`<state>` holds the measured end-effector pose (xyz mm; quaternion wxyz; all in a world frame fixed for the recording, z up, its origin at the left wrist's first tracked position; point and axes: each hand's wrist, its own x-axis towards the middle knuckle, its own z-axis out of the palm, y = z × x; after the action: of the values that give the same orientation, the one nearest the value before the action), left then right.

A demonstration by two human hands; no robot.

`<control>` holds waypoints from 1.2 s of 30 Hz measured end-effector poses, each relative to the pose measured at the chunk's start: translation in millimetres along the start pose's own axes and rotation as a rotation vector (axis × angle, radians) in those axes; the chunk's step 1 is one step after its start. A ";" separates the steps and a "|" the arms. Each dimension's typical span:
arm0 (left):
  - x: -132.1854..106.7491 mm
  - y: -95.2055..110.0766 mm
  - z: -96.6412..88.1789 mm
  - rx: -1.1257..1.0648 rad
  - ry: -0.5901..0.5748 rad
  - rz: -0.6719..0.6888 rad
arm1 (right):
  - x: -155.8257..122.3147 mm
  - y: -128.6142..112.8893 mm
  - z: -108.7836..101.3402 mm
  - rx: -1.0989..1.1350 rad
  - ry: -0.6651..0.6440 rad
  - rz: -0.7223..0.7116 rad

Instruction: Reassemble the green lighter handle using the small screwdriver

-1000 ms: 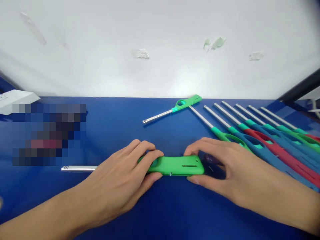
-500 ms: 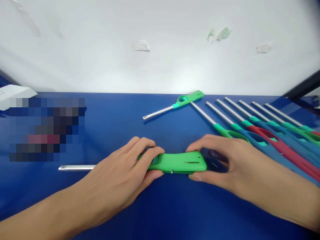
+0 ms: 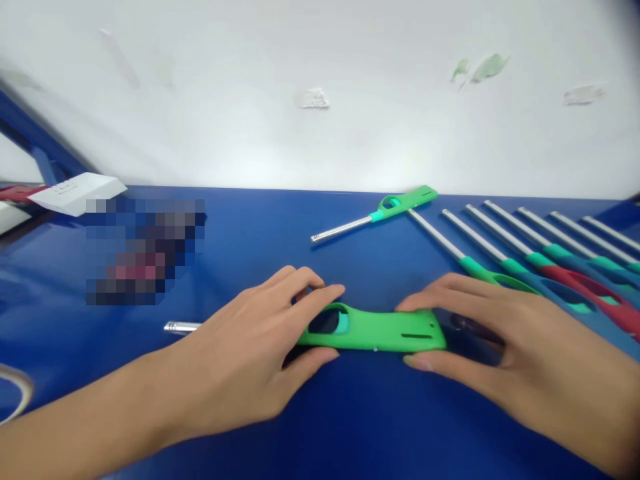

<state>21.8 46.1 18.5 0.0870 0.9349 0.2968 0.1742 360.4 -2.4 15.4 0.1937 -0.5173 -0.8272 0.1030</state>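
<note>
A green gas lighter [image 3: 390,329] with a long metal barrel lies flat across the blue table in front of me. My left hand [image 3: 250,340] is curled over its front part, thumb on the near edge and fingers by the finger-hole; most of the barrel is hidden beneath it, and the silver tip [image 3: 181,327] sticks out to the left. The turquoise trigger [image 3: 343,323] shows in the hole. At the handle's right end, my right hand [image 3: 480,333] pinches with its fingertips on the far edge and thumb on the near edge.
Another green lighter [image 3: 407,200] lies beyond my hands. Several lighters with blue, red and green handles, including a red one [image 3: 565,277], fan out at right. A pixelated dark object [image 3: 145,253] and a white box [image 3: 83,193] are at left. A white wall stands behind.
The view has swung left, so everything sits farther right. My left hand has eased back towards the barrel, uncovering the trigger and finger-hole. The dark gap along the handle's near edge no longer shows.
</note>
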 end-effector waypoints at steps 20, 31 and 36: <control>-7.0 -14.1 -11.6 -0.249 -0.004 -0.177 | -19.6 31.0 16.6 -0.260 0.116 0.056; -10.2 -13.9 -11.1 -0.255 0.038 -0.165 | -25.0 30.2 16.9 -0.228 0.125 0.052; -16.9 -10.1 -4.1 -0.242 0.070 -0.209 | -22.5 24.6 13.9 -0.180 0.109 0.097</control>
<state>2.1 44.6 15.0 0.2064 0.8749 0.3722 0.2310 383.4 -11.2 -11.1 0.1860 -0.5769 -0.7953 0.0091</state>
